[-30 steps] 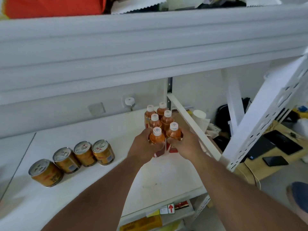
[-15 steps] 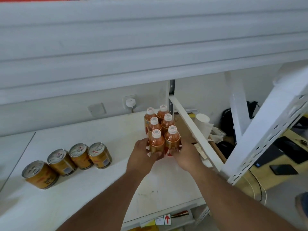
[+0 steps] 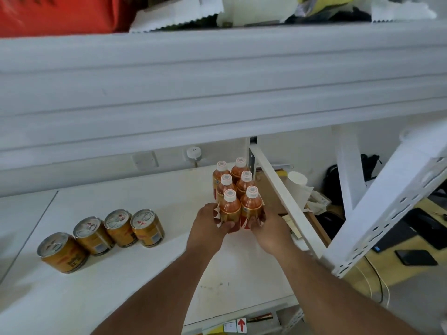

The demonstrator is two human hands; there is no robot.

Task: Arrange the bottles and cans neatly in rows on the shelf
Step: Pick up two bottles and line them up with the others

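I see six small orange-tea plastic bottles with white caps (image 3: 235, 189) standing in two rows of three at the right end of the white shelf board (image 3: 145, 274), close to its side rail. Over the last second both hands have stayed cupped around the front pair, and the block has hardly shifted on the shelf; most of what differs is my own viewpoint tipping upward. My left hand (image 3: 208, 229) holds the front-left bottle (image 3: 229, 209) and my right hand (image 3: 272, 230) holds the front-right bottle (image 3: 251, 205), fingers curled round the lower labels, though the fingertips are hidden behind the bottles. I judge the bottle block is being squared up and is nearly done.

Well apart to the left, four gold-coloured metal cans with ring-pull lids (image 3: 106, 235) stand in a loose slanting line, untouched. Above runs the grey underside of the upper shelf (image 3: 217, 93); to the right, a perforated white steel upright (image 3: 391, 213) and a cluttered desk beyond.
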